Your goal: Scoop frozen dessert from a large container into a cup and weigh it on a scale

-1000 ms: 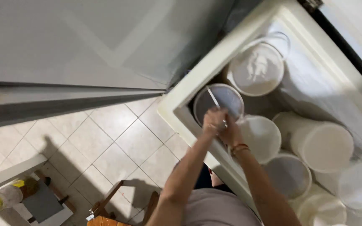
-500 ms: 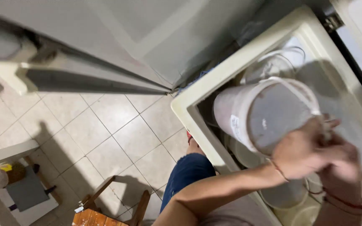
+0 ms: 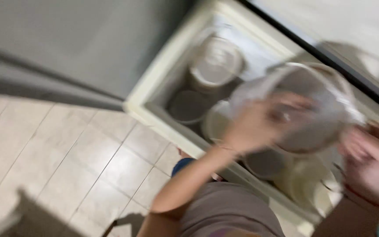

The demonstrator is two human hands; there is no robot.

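Two hands are on one big white bucket (image 3: 312,109), and it hangs in the air over the open chest freezer (image 3: 154,94), tipped over so its wide mouth faces up at the camera. Everything is smeared with motion blur, so fine detail is lost. The bucket looks pale and translucent, round-rimmed, greyish inside; whether anything sits in it I cannot tell.

The left hand (image 3: 259,125) is pressed against the near side of the rim, fingers (image 3: 286,103) spread and curled over the edge, gripping the bucket. The right hand (image 3: 367,164) is at the lower right of the bucket, fingers (image 3: 352,145) bent up towards its wall; the blur hides whether they are clamped on it or merely touching.

Below the bucket, more tubs crowd the freezer: a white lidded bucket (image 3: 216,63) at the far end, a dark round lid (image 3: 188,106) just beside it, a pale tub (image 3: 216,123) partly hidden behind the left wrist, and another round container (image 3: 266,162) beneath the forearm. These pack the compartment closely, rim against rim.

Outside the freezer's cream wall lies the tiled floor (image 3: 58,158), with a grey surface (image 3: 66,48) rising on the far left.
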